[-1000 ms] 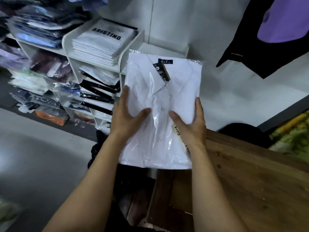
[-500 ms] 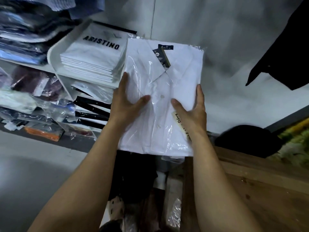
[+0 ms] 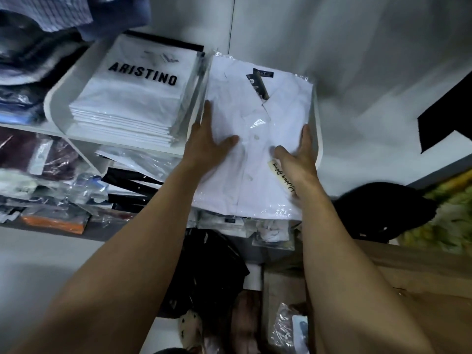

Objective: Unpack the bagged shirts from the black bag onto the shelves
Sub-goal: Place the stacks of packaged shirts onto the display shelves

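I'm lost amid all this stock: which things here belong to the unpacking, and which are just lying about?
Job: bagged white shirt, left hand, right hand, black bag, white shelf.
Lying about: wooden counter, hanging black garment.

Both bare arms stretch forward and upward, nearly straight at the elbow, forearms drawing slightly closer toward the wrists. The left hand grips the left edge of a bagged shirt, with the fingers straight along its side and the thumb splayed across its top. The right hand mirrors it on the right edge, fingers pointing up the side and thumb laid inward over the front. The wrists are straight, the palms face each other, and the thumbs are near but apart.
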